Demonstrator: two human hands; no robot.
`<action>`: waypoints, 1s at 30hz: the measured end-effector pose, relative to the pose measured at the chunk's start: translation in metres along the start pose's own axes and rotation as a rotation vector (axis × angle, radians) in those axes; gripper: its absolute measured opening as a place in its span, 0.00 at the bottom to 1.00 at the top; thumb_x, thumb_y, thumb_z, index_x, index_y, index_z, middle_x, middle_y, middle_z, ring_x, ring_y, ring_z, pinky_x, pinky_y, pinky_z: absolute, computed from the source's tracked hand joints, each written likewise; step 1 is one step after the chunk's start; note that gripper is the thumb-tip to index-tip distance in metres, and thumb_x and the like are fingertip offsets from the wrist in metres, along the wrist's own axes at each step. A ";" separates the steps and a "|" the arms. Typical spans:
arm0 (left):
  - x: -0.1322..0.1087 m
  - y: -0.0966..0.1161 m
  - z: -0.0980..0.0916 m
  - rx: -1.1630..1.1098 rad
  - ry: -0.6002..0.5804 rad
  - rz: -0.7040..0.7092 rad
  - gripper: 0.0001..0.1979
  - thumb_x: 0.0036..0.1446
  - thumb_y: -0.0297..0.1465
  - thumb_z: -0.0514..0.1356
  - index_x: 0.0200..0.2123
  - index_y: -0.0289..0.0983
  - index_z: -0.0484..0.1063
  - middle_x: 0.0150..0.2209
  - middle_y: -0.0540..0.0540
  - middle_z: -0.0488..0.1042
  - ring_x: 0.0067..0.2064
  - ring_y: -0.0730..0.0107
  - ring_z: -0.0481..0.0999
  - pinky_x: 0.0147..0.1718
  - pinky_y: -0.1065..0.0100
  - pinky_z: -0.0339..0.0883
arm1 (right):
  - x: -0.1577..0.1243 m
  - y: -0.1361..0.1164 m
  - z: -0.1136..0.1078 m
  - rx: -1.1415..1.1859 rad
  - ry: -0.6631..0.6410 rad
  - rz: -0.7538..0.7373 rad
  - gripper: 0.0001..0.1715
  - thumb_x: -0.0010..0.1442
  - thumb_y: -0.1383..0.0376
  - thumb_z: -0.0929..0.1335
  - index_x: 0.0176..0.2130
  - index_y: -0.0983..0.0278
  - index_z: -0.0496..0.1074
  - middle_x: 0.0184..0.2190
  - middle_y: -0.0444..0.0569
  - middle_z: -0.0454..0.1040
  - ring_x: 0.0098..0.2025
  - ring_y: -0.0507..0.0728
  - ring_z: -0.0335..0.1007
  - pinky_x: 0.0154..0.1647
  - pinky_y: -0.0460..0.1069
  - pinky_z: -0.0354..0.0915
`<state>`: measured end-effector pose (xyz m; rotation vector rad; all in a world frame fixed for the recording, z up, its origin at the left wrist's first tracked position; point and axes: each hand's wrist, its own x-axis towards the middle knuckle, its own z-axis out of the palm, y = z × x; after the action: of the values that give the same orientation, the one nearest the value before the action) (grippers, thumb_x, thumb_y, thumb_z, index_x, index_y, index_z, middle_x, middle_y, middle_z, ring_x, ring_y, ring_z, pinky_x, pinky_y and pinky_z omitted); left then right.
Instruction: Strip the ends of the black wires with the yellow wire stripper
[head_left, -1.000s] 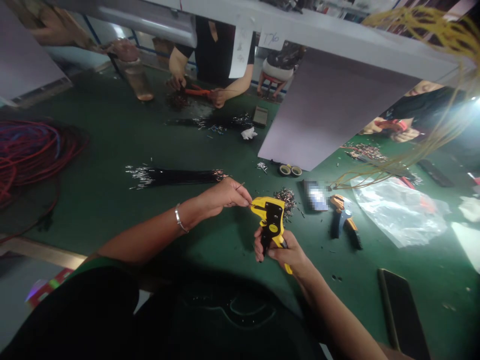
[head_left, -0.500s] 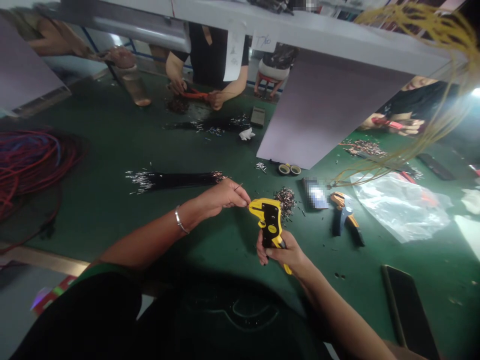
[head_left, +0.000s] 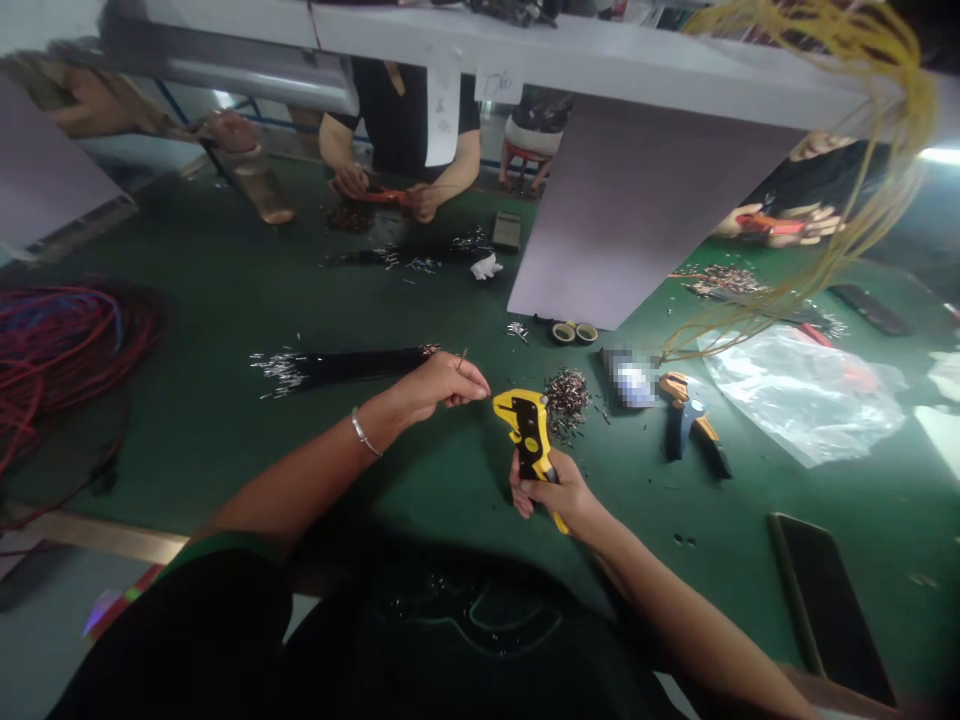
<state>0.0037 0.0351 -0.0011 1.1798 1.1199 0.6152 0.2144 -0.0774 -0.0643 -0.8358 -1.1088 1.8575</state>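
Thin short wire pinched in left hand, up off the green-topped desk, end at the nose of the yellow-and-black plastic wire stripper. Wire looks light and springy: hold near the end. Right hand grip is closed around the stripper handle. Versus earlier, stripper stands slightly more upright.

Green-topped workbench: a heap of metal terminals is lying centrally. A black wire bundle is lying left of the heap, with a red-and-blue cable coil farther left. 2 tape rolls are sitting beyond it. Orange-handled pliers and a transparent plastic bag are lying right of it, and a black phone is resting to its lower right.
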 end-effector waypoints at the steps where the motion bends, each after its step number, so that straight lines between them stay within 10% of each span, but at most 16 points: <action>1: 0.002 -0.001 -0.001 -0.025 0.011 0.004 0.03 0.42 0.23 0.64 0.24 0.31 0.77 0.16 0.49 0.68 0.19 0.79 0.62 0.19 0.73 0.50 | 0.001 0.001 0.000 -0.001 0.006 -0.006 0.11 0.50 0.66 0.72 0.32 0.66 0.67 0.19 0.40 0.66 0.17 0.49 0.61 0.18 0.47 0.63; 17: 0.007 -0.005 -0.013 -0.300 0.150 0.135 0.07 0.53 0.29 0.65 0.34 0.29 0.76 0.31 0.39 0.79 0.29 0.71 0.77 0.32 0.69 0.69 | 0.006 0.012 0.000 0.056 0.068 0.023 0.12 0.45 0.70 0.71 0.32 0.65 0.67 0.22 0.40 0.68 0.16 0.47 0.60 0.16 0.46 0.62; 24: 0.003 -0.003 -0.012 -0.590 0.027 0.159 0.07 0.55 0.26 0.63 0.38 0.30 0.75 0.31 0.40 0.78 0.35 0.63 0.79 0.44 0.55 0.71 | 0.006 0.010 0.004 -0.021 0.060 0.038 0.12 0.44 0.71 0.69 0.32 0.65 0.65 0.21 0.38 0.67 0.16 0.47 0.59 0.15 0.45 0.61; 30: -0.004 0.002 -0.001 -0.701 -0.035 0.128 0.04 0.55 0.23 0.60 0.32 0.29 0.75 0.17 0.54 0.60 0.19 0.80 0.61 0.25 0.72 0.63 | 0.003 0.002 0.010 -0.172 0.043 0.024 0.11 0.44 0.71 0.67 0.32 0.63 0.64 0.22 0.39 0.65 0.16 0.47 0.59 0.16 0.44 0.58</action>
<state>0.0013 0.0325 0.0026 0.6492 0.7035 0.9821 0.2039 -0.0797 -0.0622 -0.9855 -1.2501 1.7730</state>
